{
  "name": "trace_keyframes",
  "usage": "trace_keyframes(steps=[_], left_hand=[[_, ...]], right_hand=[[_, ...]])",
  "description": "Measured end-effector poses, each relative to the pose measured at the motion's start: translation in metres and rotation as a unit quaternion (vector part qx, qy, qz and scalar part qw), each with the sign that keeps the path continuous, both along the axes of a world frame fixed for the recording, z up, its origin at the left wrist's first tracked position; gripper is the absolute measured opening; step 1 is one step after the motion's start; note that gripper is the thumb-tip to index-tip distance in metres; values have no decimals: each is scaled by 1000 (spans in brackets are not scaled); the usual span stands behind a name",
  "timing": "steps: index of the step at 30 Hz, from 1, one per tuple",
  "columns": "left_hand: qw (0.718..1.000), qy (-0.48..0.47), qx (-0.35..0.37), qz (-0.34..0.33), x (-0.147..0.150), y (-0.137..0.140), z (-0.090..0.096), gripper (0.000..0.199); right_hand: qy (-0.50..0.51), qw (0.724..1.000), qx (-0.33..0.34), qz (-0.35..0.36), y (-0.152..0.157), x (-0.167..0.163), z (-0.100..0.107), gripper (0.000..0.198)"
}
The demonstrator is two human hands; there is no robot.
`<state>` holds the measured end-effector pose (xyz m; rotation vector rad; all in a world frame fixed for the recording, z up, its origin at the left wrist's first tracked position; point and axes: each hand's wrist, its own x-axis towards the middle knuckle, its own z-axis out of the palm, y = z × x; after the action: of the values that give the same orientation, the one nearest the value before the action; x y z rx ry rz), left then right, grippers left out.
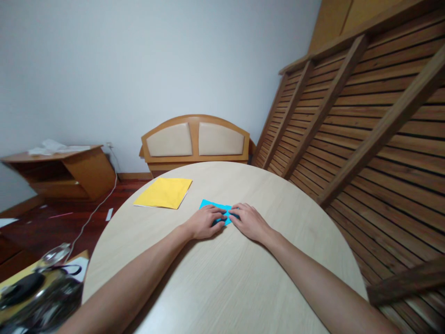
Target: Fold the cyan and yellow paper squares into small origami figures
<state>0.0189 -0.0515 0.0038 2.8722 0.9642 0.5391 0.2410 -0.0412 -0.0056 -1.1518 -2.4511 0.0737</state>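
A small sheet of bright blue paper (216,204) lies on the round, pale wood-grain table (222,287). On its left part rests my left hand (207,221), palm down, fingers stretched over the paper. From the other side my right hand (251,221) lies on the paper's right end, fingers extended and pointing left. The fingertips of both hands nearly meet over the sheet. Much of the blue paper is hidden beneath the hands, so its full outline cannot be made out. Farther left on the table is a stack of yellow paper (165,192), with a white edge showing below.
Slatted wooden panels (347,120) lean along the right side. Behind the table stands a headboard (196,139) with two cream pads. A low wooden cabinet (79,171) is at the left, and cluttered items (38,297) sit at lower left.
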Motion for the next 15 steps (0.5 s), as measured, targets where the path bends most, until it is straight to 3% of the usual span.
trace_keyframes(steps=[9, 15], left_hand=[[999, -19, -15, -35, 1, -1, 1, 31], [999, -17, -26, -31, 0, 0, -8, 32]], right_hand=[[-46, 994, -98, 27, 1, 12, -2, 55], [-75, 983, -166, -27, 4, 19, -2, 84]])
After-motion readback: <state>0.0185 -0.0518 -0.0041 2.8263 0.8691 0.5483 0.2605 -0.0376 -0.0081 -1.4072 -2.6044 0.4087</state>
